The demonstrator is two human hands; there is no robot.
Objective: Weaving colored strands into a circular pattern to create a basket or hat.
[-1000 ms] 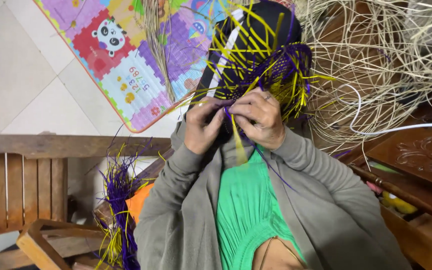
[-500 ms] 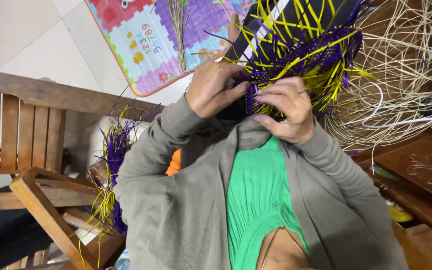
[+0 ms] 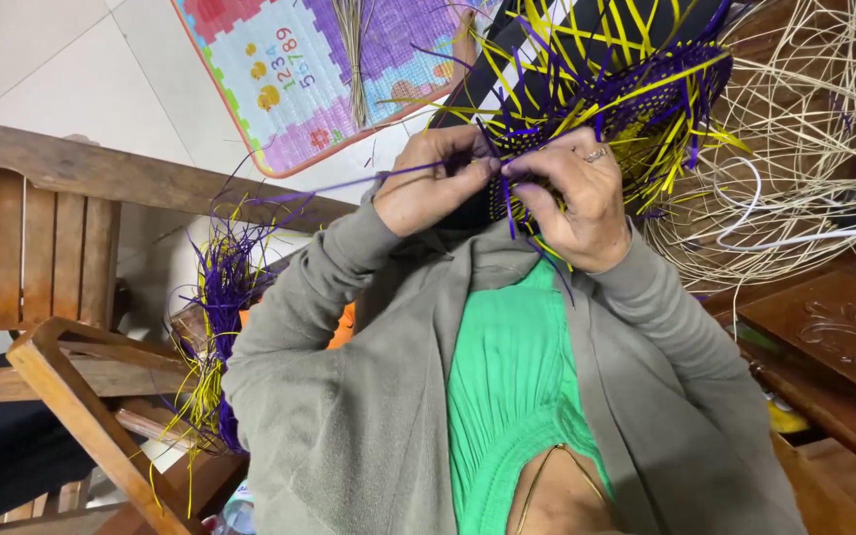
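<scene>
From where I sit, the weave (image 3: 606,99) looks like thin glossy plastic strips, purple and yellow, smooth and a bit shiny. The cardigan (image 3: 349,396) is soft matt grey knit; the green top (image 3: 512,386) is ribbed cloth. The bench (image 3: 42,248) is worn, matt wood, the mat (image 3: 289,69) looks like foam, and the pale coils (image 3: 814,119) look like dry cane.

Pale tiled floor (image 3: 42,50) far left, with a colourful puzzle play mat (image 3: 299,89) flat on it and a bundle of dry straw (image 3: 354,59) across the mat. Wooden slatted bench (image 3: 32,248) at left, purple and yellow strips (image 3: 215,317) piled beside it.
</scene>
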